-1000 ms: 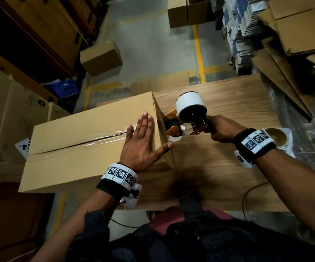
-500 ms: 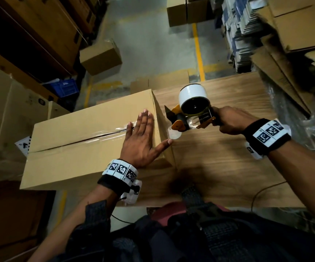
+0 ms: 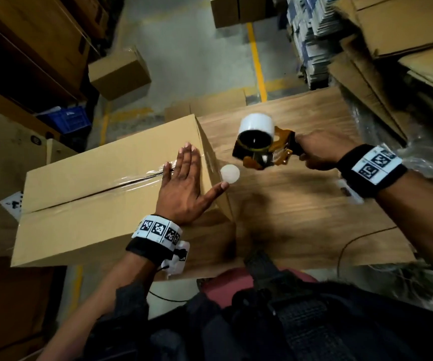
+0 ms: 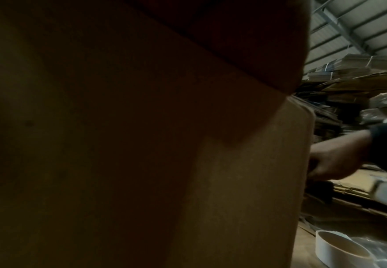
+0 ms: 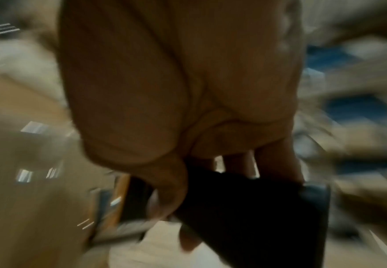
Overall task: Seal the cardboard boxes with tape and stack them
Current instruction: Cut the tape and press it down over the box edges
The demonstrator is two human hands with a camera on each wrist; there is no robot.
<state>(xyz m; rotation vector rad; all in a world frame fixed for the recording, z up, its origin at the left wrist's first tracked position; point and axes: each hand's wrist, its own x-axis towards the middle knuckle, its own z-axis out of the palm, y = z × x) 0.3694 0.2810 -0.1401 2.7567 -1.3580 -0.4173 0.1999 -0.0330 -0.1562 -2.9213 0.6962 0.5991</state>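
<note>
A long cardboard box (image 3: 93, 204) lies on the wooden table (image 3: 301, 217), with clear tape along its top seam. My left hand (image 3: 184, 178) presses flat on the box's right end, fingers straight and thumb reaching over the edge. My right hand (image 3: 316, 152) grips the black handle (image 5: 245, 208) of an orange tape dispenser (image 3: 259, 144) with a white roll. It holds the dispenser in the air to the right of the box, clear of it. A small white disc (image 3: 229, 173) shows beside the box's right end. The left wrist view is mostly dark box wall (image 4: 234, 181).
A spare white tape roll (image 4: 339, 248) sits on the table near clear plastic. Flattened cardboard (image 3: 392, 61) is stacked at the right. Closed boxes (image 3: 119, 71) stand on the floor beyond, a blue crate (image 3: 67, 121) and big cartons (image 3: 2, 157) at the left. A cable (image 3: 353, 243) crosses the table's near edge.
My right hand has carried the dispenser up and to the right, away from the box's end. The left hand stays flat on the box top.
</note>
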